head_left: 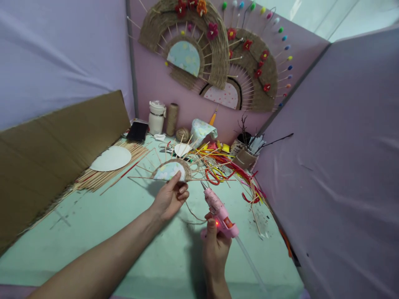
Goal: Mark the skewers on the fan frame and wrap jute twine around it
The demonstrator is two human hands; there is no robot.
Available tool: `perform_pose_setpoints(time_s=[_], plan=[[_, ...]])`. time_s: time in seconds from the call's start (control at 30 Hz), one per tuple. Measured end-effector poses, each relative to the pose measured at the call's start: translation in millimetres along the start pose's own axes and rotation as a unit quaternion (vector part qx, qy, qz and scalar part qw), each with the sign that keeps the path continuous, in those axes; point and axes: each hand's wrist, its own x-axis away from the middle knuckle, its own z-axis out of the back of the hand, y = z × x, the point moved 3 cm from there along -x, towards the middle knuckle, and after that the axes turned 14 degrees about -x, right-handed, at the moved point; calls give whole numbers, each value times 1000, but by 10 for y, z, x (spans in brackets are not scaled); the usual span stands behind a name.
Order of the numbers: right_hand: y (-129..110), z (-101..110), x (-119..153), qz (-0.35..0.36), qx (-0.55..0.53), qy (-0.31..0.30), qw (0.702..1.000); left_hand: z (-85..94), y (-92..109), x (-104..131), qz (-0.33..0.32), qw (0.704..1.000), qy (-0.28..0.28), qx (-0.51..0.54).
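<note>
My left hand (172,196) pinches the lower edge of a half-round fan craft (166,170), covered in flowered cloth and rimmed with twine. Thin wooden sticks radiate from its curved edge. In my right hand (217,249) is a pink hot glue gun (220,209), with a red light on and a clear glue stick trailing from its back. The gun's metal nozzle points up toward the craft's right side, apart from it. A loose strand of twine (195,216) hangs from the craft and runs to my right hand.
Wooden sticks (93,178) lie at the left under a white oval card (111,158), beside a cardboard sheet (62,149). Behind stand a white bottle (157,120), a twine spool (172,119) and a twine ball (182,134). Colourful pipe cleaners (215,172) clutter the right. Finished fans (218,54) hang on the wall.
</note>
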Motion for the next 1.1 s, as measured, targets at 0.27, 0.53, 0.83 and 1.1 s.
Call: perform_pose_setpoints(time_s=[0.27, 0.53, 0.83, 1.1], plan=[[21, -9, 12, -74, -25, 40, 996, 3, -13, 2, 1, 1000, -4, 10], [63, 0, 18, -75, -21, 43, 996, 16, -18, -9, 0, 1000, -6, 5], [51, -4, 15, -69, -13, 48, 996, 9, -15, 2, 2, 1000, -5, 4], [83, 9, 25, -71, -15, 55, 996, 2, -16, 9, -3, 1000, -4, -1]])
